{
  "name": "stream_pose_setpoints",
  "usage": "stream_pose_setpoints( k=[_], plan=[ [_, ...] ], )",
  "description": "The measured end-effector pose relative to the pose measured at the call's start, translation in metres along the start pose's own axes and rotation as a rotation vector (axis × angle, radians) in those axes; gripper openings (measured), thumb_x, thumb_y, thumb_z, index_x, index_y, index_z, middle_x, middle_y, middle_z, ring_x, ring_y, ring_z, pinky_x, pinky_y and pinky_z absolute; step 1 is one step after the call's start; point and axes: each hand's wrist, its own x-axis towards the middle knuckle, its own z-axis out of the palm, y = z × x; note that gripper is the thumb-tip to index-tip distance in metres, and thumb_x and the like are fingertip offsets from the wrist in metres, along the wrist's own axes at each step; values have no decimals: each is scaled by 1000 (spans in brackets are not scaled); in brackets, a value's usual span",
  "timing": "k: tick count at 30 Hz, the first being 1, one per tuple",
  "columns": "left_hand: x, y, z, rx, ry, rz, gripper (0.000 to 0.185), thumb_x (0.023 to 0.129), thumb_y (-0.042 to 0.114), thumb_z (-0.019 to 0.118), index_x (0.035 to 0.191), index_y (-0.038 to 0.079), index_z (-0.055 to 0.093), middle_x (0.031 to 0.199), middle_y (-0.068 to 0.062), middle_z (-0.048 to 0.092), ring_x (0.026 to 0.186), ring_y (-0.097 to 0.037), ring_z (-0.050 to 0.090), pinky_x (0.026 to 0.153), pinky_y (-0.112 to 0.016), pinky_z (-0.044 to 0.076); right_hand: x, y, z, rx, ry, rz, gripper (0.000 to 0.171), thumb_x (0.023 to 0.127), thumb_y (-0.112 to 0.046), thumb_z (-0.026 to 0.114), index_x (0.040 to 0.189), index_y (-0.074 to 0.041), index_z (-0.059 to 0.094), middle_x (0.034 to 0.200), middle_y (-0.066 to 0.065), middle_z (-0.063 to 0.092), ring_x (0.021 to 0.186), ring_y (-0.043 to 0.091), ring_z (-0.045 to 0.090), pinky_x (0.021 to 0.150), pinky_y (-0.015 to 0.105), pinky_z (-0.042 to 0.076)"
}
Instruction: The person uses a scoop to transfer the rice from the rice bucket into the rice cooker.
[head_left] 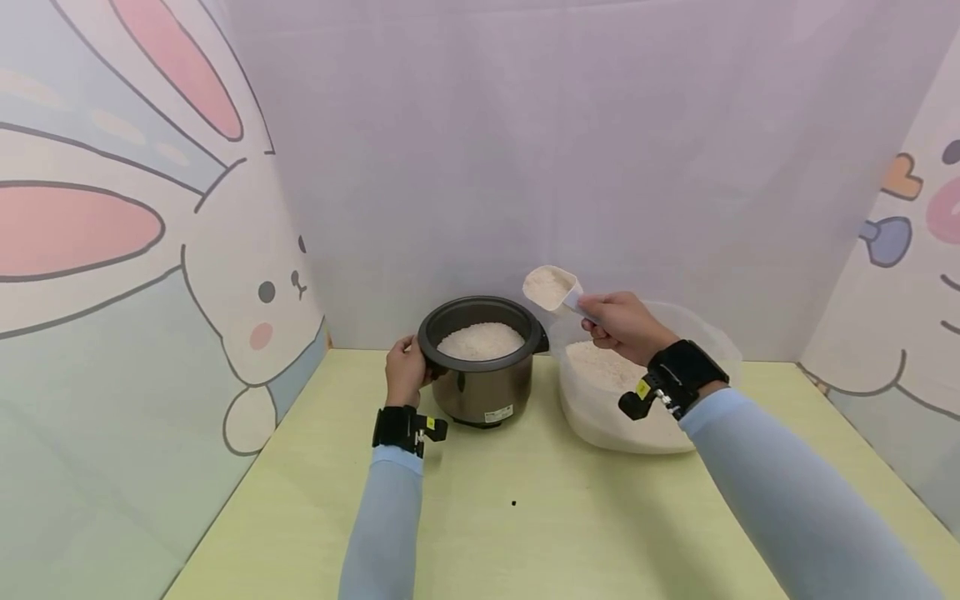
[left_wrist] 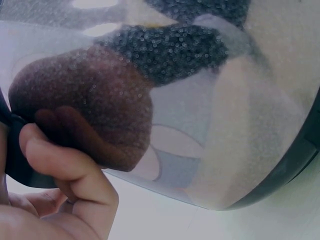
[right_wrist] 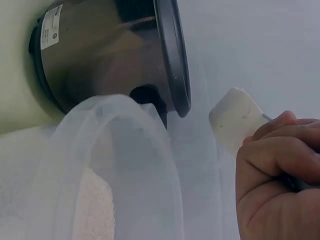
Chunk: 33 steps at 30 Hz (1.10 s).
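A: Left hand [head_left: 406, 369] pose?

B: Arm extended forward in a pale blue sleeve, black wrist strap on. The hand sits at the left side of the dark round metal cooker pot [head_left: 482, 360], fingers curled round the black handle tab at its rim. The left wrist view confirms it: thumb and fingers [left_wrist: 60, 165] pinch the dark tab against the shiny steel wall [left_wrist: 200, 125].

A: Pot contents and position?

B: Holds white rice [head_left: 480, 340], level a little below the rim. Pot stands upright on the pale yellow-green worktop [head_left: 525, 517], near the back wall.

A: Right hand [head_left: 622, 327]?

B: Raised above the worktop, arm coming in from the lower right, same sleeve and strap. Fingers are closed round the handle of a small white plastic scoop [head_left: 550, 288]. The scoop is heaped with rice and held in the air, bowl pointing left, just above and right of the pot's right rim, over the gap between pot and tub. In the right wrist view the fingers [right_wrist: 272, 165] wrap the handle with the scoop [right_wrist: 235, 117] beside the pot's dark rim [right_wrist: 175, 55].

A: Tub?

B: Large translucent white plastic tub [head_left: 720, 350], just right of the pot, part filled with rice [head_left: 600, 367]. Cannot tell whether the tub touches the pot.

A: Other?

B: Small dark speck [head_left: 513, 503] on the worktop, nearer the camera.
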Motion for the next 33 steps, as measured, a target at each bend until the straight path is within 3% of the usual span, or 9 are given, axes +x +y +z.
stream_pose_setpoints(
  k=[6,14,22,29,33],
  plan=[
    [-2,2,1,5,4,12,44,107,36,53,138,5,59,89,-6,56,54,-8,54,49,-21,51,8,-4,16,-62,34,-30,33,112,-19,42,126,10,51,83,5,44,59,9,27,56,26,27],
    [-1,1,0,3,-1,14,43,108,36,52,136,5,61,87,-5,56,54,-8,54,49,-21,51,16,5,28,-125,110,-69,29,111,-18,46,92,2,56,73,4,46,54,10,29,54,26,29],
    [-1,1,0,5,1,16,43,108,36,53,136,5,61,86,-5,56,54,-9,54,49,-21,51,20,10,39,-217,185,-73,30,111,-19,45,97,3,60,73,6,50,52,10,30,53,26,29],
    [-1,0,0,3,5,10,42,107,36,53,136,5,61,86,-5,57,53,-8,55,49,-21,51,25,15,52,-334,241,-90,34,111,-20,46,85,0,54,74,5,51,55,13,32,55,29,29],
    [-1,1,0,5,0,13,42,108,35,52,137,5,60,85,-4,57,53,-8,55,50,-21,51,28,19,58,-376,273,-103,34,111,-20,45,95,6,61,77,6,52,57,14,32,56,29,28]
  ],
)
